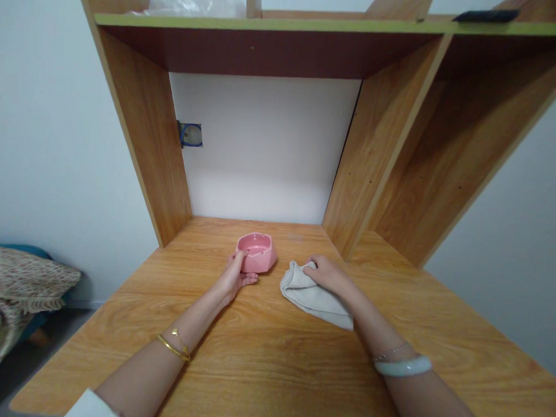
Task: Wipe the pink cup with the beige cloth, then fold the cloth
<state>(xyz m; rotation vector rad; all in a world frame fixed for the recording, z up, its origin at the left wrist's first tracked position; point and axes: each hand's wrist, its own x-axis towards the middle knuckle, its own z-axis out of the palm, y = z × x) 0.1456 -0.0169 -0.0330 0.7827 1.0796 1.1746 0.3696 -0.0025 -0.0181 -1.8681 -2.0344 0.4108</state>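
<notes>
A pink faceted ashtray (pixel 263 257) with notches in its rim is tilted in the grip of my left hand (pixel 236 275); the thumb lies over the rim and the fingers reach underneath. Whether its base touches the desk I cannot tell. To the right, my right hand (pixel 323 273) is closed on a folded pale grey cloth (pixel 308 296), whose loose end trails toward the wrist over the desktop. A small stretch of bare wood separates the ashtray from the cloth.
The wooden desk (pixel 262 367) carries a hutch with upright side panels (pixel 147 129) and a shelf (pixel 267 25) overhead. Clear plastic (pixel 199 1) and a dark flat item (pixel 486 16) lie up there. An opened wall socket box (pixel 191 134) shows at the back left. A woven blanket (pixel 21 283) is at far left.
</notes>
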